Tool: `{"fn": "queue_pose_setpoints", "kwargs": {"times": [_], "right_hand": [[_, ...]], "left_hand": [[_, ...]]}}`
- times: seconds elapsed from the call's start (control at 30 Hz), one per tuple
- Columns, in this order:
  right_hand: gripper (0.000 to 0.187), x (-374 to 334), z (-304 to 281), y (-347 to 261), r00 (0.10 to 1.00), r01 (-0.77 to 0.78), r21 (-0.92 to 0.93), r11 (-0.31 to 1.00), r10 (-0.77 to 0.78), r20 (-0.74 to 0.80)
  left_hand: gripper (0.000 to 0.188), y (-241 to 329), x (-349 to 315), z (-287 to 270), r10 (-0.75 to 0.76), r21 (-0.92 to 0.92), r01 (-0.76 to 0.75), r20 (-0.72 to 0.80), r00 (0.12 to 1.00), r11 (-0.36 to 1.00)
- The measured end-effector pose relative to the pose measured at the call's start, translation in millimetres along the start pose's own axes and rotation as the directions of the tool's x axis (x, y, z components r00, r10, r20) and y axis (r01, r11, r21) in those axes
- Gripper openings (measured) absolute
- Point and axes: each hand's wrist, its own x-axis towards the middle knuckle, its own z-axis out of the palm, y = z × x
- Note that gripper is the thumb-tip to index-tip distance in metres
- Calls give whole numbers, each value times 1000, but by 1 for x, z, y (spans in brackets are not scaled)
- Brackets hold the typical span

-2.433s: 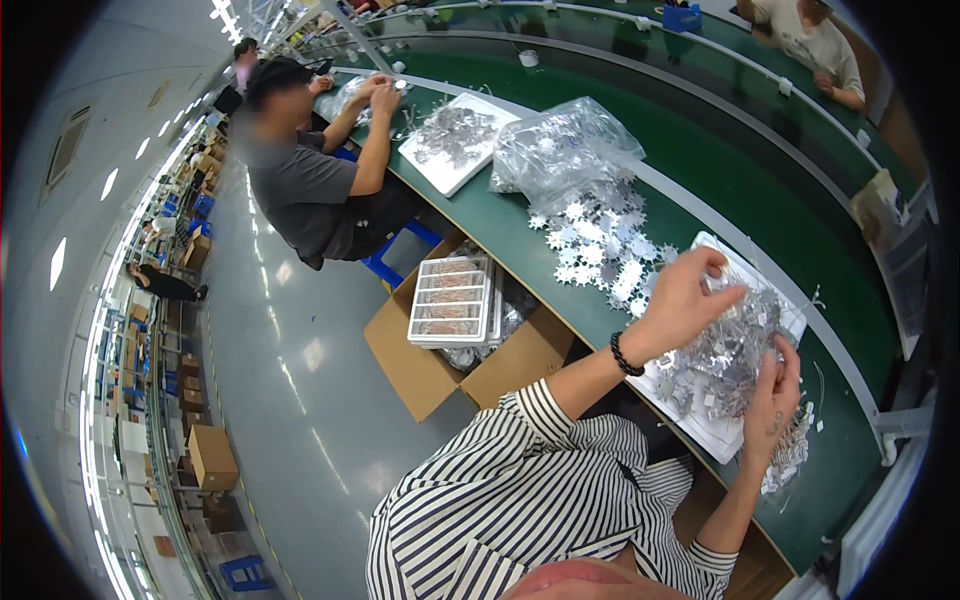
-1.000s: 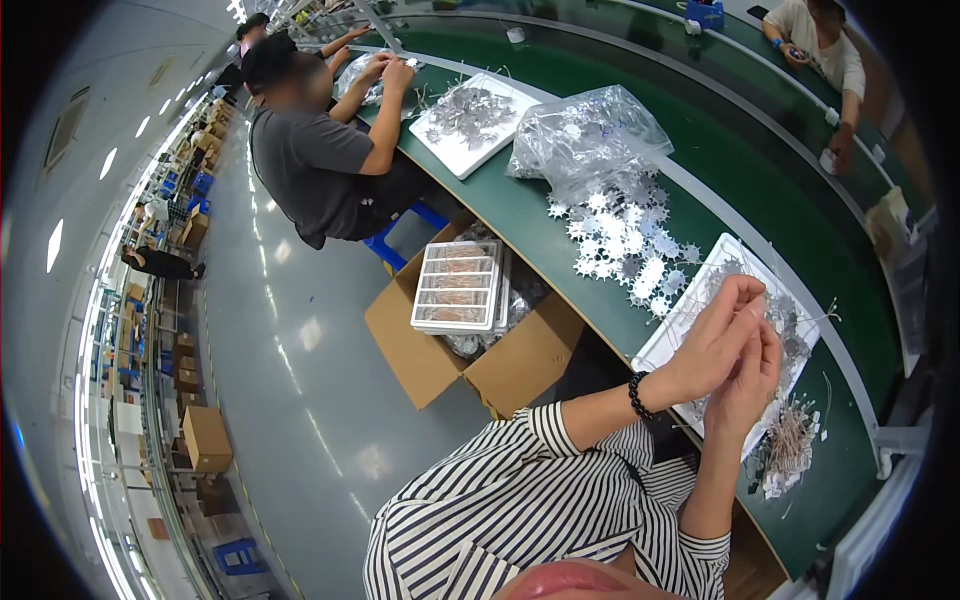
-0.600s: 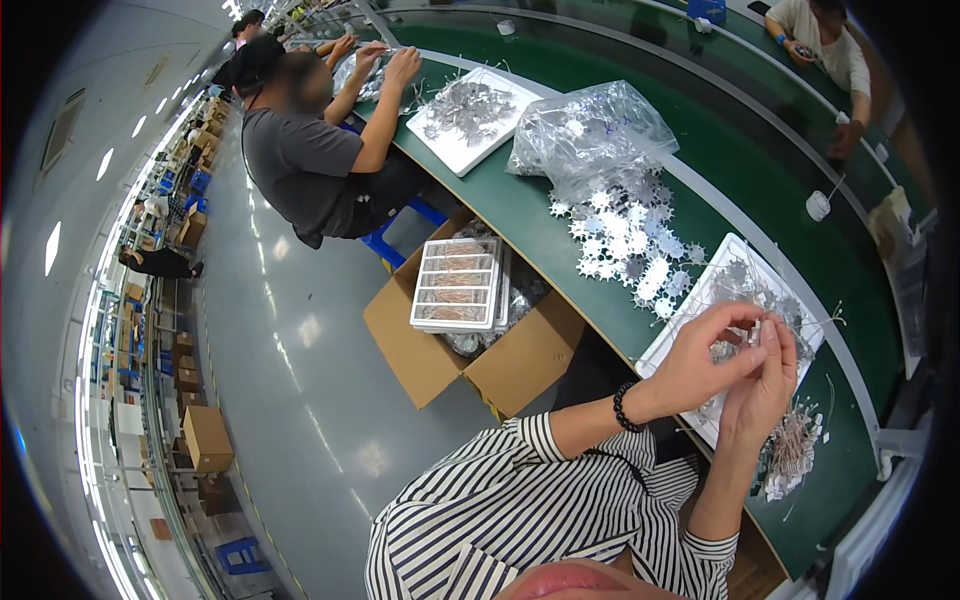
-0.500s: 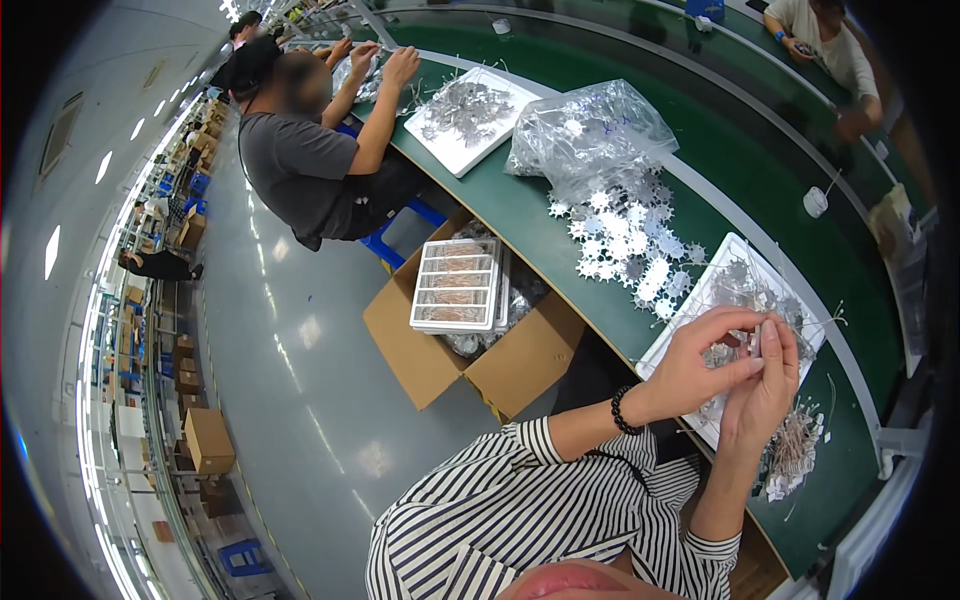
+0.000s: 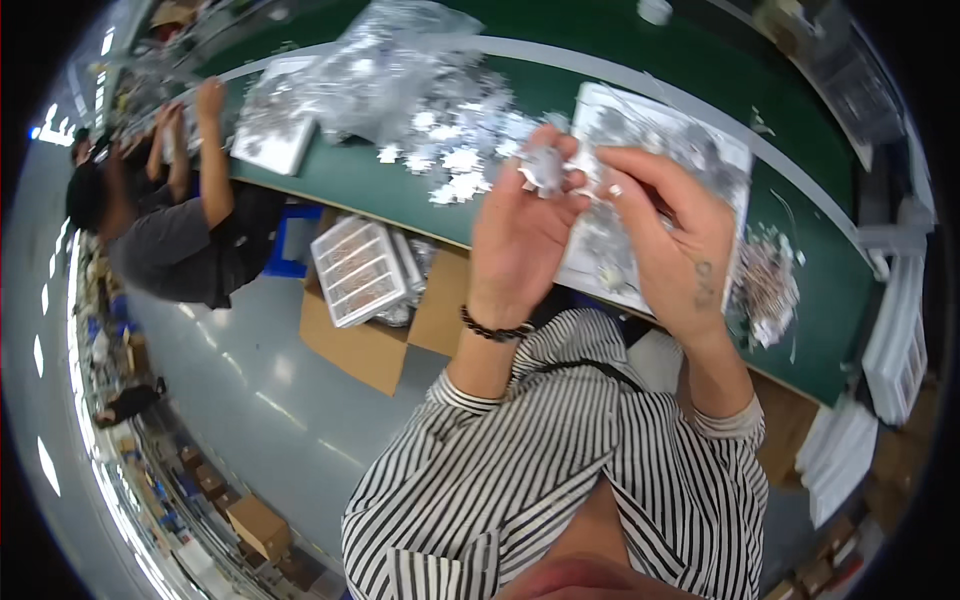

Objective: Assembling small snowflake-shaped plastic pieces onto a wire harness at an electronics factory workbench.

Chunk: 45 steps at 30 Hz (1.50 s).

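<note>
My left hand (image 5: 515, 235), with a black bead bracelet at its wrist, is turned palm up. Its thumb and fingers close on a silvery toothed metal plate (image 5: 543, 170), blurred by motion. Close beside it, my right hand (image 5: 685, 235) pinches with thumb and forefinger; a small whitish bit shows at the tips, too blurred to name. Both hands are above the near left part of a white tray (image 5: 735, 160) that holds silvery parts with thin wires. Left of my hands, a pile of star-shaped metal plates (image 5: 460, 150) spills from a clear plastic bag (image 5: 385, 65).
Right of the tray lies a bundle of wired parts (image 5: 768, 285) on the green table (image 5: 830, 330). Below the table edge, an open cardboard box (image 5: 350, 355) carries white compartment trays (image 5: 355, 270). A co-worker (image 5: 165, 240) sits at the left by another white tray (image 5: 275, 150).
The view has swung, so the table runs more across the picture. My hands, earlier touching fingertips over the tray, are now slightly apart, the left turned palm up with the metal plate showing.
</note>
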Motion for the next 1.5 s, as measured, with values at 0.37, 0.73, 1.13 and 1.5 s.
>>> {"fn": "queue_pose_setpoints", "kwargs": {"times": [0.37, 0.73, 1.13, 1.5], "right_hand": [[12, -21, -8, 2, 999, -25, -107, 994, 22, -24], [9, -13, -13, -7, 943, 249, -153, 956, -275, -189], [7, -20, -20, 0, 985, 172, -29, 985, -172, 12], [5, -15, -27, 0, 993, -12, 36, 999, 7, 121]], "left_hand": [[44, -10, -18, 21, 117, 301, -117, 19, 993, 946], [49, -10, -1, 31, 66, 177, -71, 32, 997, 982], [47, -23, -11, 27, 79, 195, -86, 42, 996, 977], [41, -14, -7, 20, 25, 247, -36, 47, 999, 968]]}}
